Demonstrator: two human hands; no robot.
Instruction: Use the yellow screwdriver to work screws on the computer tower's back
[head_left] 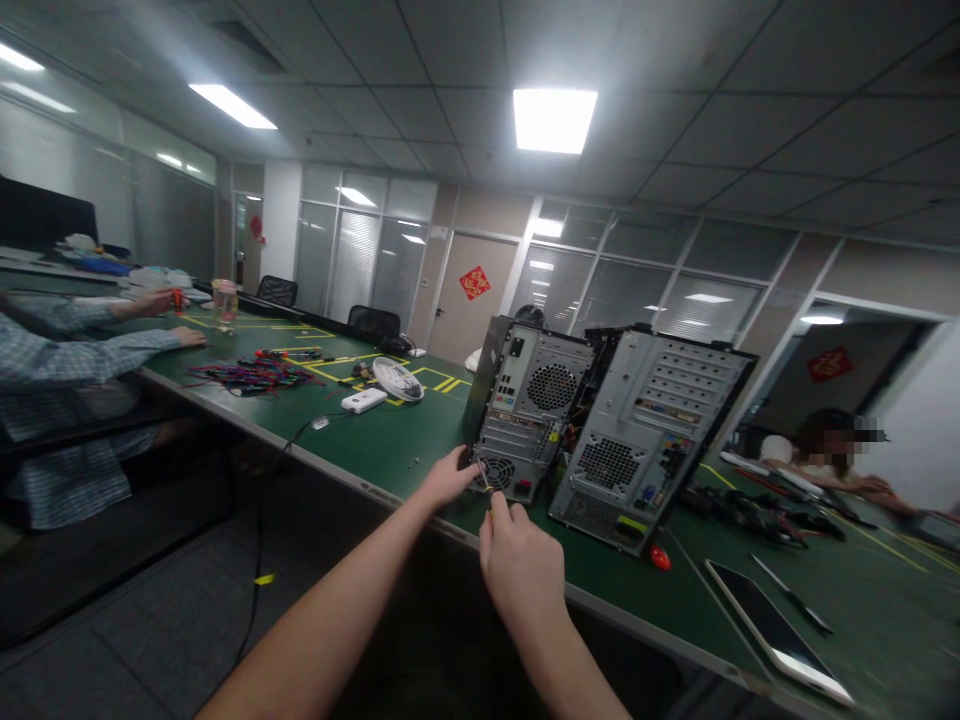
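Observation:
My right hand [523, 555] is closed around the handle of a screwdriver [490, 494], whose thin shaft slants up to the back of a computer case [517, 425]. Close to the shaft's tip, at the lower left corner of that case, my left hand [450, 478] has its fingers drawn together against the metal. What those fingers pinch is hidden. The case stands upright, its rear panel with fan grilles and ports facing me. To its right stands a second computer case [637, 440], also upright with its rear towards me.
On the green table [390, 435] lie a bundle of coloured cables [259, 373], a white power strip [364, 401] and a round white fan cover [398, 379]. A phone [776, 625], a pen-like tool [791, 593] and a red object [660, 557] are at right. Two other people sit nearby.

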